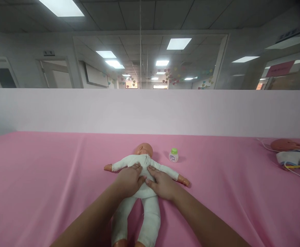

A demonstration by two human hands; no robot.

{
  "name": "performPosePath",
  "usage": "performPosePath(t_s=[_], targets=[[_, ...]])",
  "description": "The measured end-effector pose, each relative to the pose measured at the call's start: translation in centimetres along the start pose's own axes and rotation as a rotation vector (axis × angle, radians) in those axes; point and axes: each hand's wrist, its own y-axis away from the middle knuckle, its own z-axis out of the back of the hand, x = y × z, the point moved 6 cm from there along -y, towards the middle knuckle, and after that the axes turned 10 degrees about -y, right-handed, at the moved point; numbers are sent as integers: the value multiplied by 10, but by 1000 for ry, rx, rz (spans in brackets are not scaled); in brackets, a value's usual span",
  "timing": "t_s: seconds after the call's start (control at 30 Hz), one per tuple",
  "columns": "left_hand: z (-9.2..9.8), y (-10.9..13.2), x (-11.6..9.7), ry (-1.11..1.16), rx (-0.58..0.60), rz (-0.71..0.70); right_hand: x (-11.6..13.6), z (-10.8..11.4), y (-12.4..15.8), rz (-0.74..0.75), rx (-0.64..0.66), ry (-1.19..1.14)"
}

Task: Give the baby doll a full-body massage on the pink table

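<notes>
A baby doll [144, 159] with a white cloth body lies stretched out on a pink sheet, its head away from me and its arms spread. It seems to lie face down, though its face cannot be made out. My left hand [130, 181] rests flat on the left side of its torso, fingers extended. On the right side of the torso lies my right hand [162, 183], also flat, with the thumbs of both hands close together near the middle. A small clear bottle [173, 156] with a green cap and a label stands just beyond the doll's right-hand arm.
The pink sheet [49, 171] covers the surface, with some folds. At the far right lies a second doll [288, 145] with white and blue cloth and a thin white cord. A low white wall [150, 111] runs along the back, with glass above it.
</notes>
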Motion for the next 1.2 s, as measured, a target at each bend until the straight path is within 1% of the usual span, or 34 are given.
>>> performPosePath(t_s=[0.13, 0.23, 0.3, 0.43, 0.53, 0.6, 0.67, 0.8, 0.9, 1.03, 1.13, 1.2], targets=[[2, -2, 2, -19, 26, 26, -3, 2, -6, 15, -17, 5], [8, -9, 8, -32, -3, 54, -9, 7, -18, 39, -78, 22], [8, -14, 11, -37, -18, 45, -11, 11, -26, 61, -114, 46], [-3, -22, 11, -29, -5, 9, -13, 9, -35, 25, -110, 49], [-12, -22, 8, -24, 8, -4, -10, 4, -32, -2, -84, 25], [-13, -22, 7, -17, 12, -8, -8, 3, -30, -9, -79, 13], [-8, -22, 9, 3, 16, 10, -7, 5, -28, -13, -79, 3], [12, -29, 23, 15, 8, 82, -7, 18, -33, 40, -118, -26], [18, -38, 27, -2, -22, 53, -8, 24, -42, 64, -158, -34], [5, -46, 23, -5, -18, -18, -12, 18, -49, -1, -156, -16], [-6, -46, 19, 25, -48, -46, -13, 10, -50, -49, -119, 25], [-8, -43, 18, 63, -88, -48, -12, 8, -49, -58, -106, 42]])
